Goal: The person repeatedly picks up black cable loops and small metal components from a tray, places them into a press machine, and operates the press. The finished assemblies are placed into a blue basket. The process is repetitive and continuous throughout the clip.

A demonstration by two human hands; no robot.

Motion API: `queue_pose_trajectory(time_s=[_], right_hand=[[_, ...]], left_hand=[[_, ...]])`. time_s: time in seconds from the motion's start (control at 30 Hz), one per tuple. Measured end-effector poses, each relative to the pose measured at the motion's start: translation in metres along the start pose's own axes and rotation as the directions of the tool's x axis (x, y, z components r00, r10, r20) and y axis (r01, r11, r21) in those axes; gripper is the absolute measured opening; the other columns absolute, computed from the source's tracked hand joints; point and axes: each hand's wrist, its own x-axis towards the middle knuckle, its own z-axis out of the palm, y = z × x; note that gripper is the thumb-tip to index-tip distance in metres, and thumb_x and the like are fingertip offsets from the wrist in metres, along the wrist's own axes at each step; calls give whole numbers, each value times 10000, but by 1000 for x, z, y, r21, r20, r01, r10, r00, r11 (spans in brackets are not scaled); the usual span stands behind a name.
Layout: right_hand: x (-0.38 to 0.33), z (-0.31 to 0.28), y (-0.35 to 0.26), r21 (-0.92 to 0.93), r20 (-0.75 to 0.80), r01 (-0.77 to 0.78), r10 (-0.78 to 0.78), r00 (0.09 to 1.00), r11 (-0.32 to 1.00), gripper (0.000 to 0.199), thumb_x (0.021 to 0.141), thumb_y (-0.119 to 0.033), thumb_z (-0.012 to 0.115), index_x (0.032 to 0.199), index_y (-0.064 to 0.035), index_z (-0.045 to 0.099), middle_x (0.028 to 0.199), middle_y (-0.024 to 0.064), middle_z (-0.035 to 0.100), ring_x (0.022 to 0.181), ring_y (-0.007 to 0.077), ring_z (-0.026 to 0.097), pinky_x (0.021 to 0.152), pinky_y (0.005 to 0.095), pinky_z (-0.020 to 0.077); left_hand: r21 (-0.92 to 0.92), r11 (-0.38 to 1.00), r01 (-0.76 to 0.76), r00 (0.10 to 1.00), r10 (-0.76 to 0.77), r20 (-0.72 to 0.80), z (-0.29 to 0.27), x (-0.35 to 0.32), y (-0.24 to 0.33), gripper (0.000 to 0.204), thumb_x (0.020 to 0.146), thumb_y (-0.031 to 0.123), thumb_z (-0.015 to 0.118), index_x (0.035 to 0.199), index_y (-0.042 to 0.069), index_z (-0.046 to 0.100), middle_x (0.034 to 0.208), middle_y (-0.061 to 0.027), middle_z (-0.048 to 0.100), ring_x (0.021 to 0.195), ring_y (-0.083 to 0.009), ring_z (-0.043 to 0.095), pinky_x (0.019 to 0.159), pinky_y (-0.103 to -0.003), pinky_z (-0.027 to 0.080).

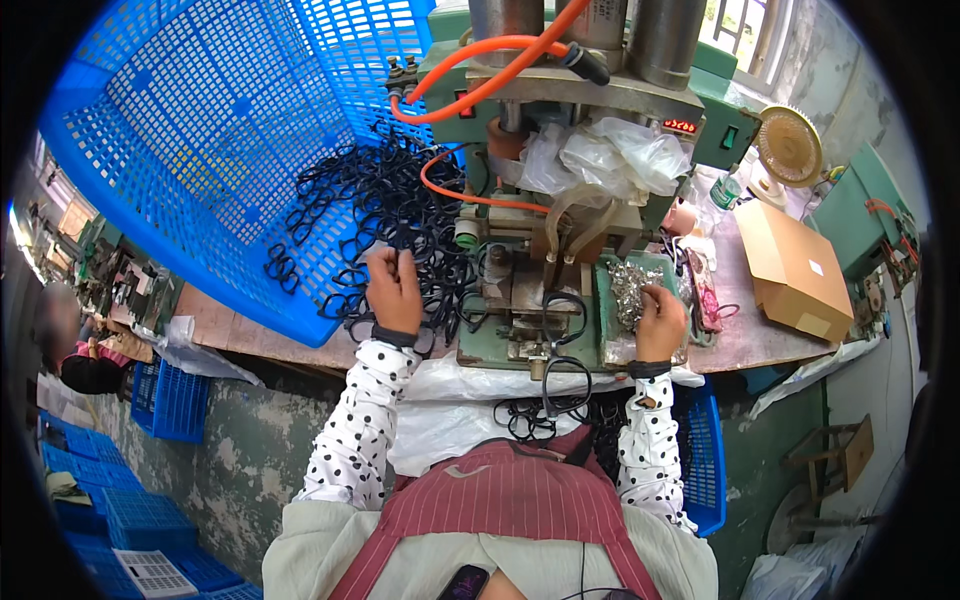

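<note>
Over a heap of dark eyeglass frames [410, 215], my left hand [395, 292] is closed with its fingertips together. What it holds, if anything, I cannot make out among the frames. My right hand [661, 322] pinches at the edge of a green tray [618, 350] with small shiny metal parts [632, 290] in it; anything between those fingertips is too small to tell. Between my hands, one dark eyeglass frame [566, 360] hangs upright at the front of the green press machine [482, 345], touched by neither hand.
A large blue basket [180, 265] leans at the left, its mouth spilling frames. Orange air hoses [500, 88] cross the press. At the right are a cardboard box [795, 270] and a floral-patterned item [704, 290]. More frames and a blue crate [708, 460] sit below the table edge.
</note>
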Motion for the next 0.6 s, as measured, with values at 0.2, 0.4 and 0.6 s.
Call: queue_pose_trajectory(time_s=[0.2, 0.4, 0.6], right_hand=[[9, 3, -31, 448, 44, -101, 91, 995, 888, 82, 844, -16, 651, 910, -47, 688, 820, 73, 684, 639, 146, 594, 555, 288, 447], [8, -27, -81, 849, 508, -513, 71, 858, 125, 123, 906, -30, 615, 1026, -29, 593, 879, 46, 647, 668, 82, 533, 560, 198, 406], [4, -27, -85, 809, 583, -575, 50, 811, -118, 183, 898, -34, 637, 1071, -6, 587, 902, 92, 664, 735, 107, 566, 612, 216, 433]], left_hand=[[-52, 747, -663, 726, 659, 195, 11, -25, 81, 234, 773, -1, 632, 992, 71, 593, 905, -62, 637, 807, -259, 605, 767, -403, 455], [-295, 559, -775, 477, 824, 308, 31, -47, 117, 415, 712, 30, 693, 1121, 63, 625, 988, -55, 663, 867, -221, 643, 848, -402, 489], [-405, 529, -746, 418, 845, 333, 37, -52, 114, 391, 703, 49, 705, 1088, 45, 636, 962, -61, 654, 816, -227, 633, 801, -395, 514]])
